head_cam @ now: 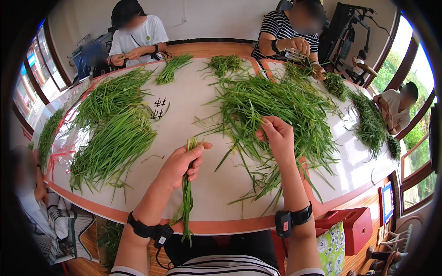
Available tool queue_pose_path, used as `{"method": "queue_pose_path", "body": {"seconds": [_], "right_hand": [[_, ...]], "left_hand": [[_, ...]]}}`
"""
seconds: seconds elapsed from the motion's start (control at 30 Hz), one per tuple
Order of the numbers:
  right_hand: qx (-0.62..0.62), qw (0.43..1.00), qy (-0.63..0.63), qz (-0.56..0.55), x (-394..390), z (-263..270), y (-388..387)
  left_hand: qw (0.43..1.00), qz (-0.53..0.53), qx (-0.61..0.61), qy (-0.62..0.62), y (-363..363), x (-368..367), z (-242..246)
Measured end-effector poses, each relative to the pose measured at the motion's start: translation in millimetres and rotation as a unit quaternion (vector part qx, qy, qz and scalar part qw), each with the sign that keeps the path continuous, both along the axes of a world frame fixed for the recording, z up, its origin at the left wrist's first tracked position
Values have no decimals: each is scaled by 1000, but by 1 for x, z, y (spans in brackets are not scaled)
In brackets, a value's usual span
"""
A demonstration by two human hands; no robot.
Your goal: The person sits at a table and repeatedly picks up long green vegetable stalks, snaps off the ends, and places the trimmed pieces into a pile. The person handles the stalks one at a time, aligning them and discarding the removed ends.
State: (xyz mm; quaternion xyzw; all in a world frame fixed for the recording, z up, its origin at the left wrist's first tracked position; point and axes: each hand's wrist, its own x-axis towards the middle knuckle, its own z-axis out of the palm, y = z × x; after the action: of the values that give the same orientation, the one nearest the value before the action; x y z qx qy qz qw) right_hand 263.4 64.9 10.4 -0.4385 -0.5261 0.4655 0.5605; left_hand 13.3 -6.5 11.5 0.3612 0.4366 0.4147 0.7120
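My left hand [186, 162] is closed around a small bunch of garlic chives [186, 207]. Its pale cut ends stick up above my thumb, and the green leaves hang down past the table's near edge. At the near side of a large loose heap of green chives [276, 100], my right hand [278, 132] has thumb and forefinger pinched on a thin green stalk [255, 112]. To the left of my left hand lies a neater pile of chives [114, 145], its pale ends towards the right. Another pile of greens [110, 93] rests just beyond it.
The white tabletop [186, 114] has an orange border [138, 219]. Across it, one person [138, 41] handles stalks and another person [286, 38] works beside a small bundle [335, 86]. More greens [367, 120] lie far right. A red stool [352, 227] and flowered cushion [331, 246] are below.
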Motion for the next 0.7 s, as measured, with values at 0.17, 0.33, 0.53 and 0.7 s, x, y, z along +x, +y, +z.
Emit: {"method": "queue_pose_path", "body": {"seconds": [0.17,0.33,0.53,0.7], "right_hand": [[35,999,-17,-2,5,4,0],[44,998,51,-2,16,20,-3],[-23,998,55,-12,30,20,1],[195,882,-371,-216,39,-22,24]], "left_hand": [[1000,-3,-5,4,0,0,2],[1000,-7,-2,5,0,1,1],[1000,-9,1,8,0,1,0],[1000,-9,5,13,0,2,1]]}}
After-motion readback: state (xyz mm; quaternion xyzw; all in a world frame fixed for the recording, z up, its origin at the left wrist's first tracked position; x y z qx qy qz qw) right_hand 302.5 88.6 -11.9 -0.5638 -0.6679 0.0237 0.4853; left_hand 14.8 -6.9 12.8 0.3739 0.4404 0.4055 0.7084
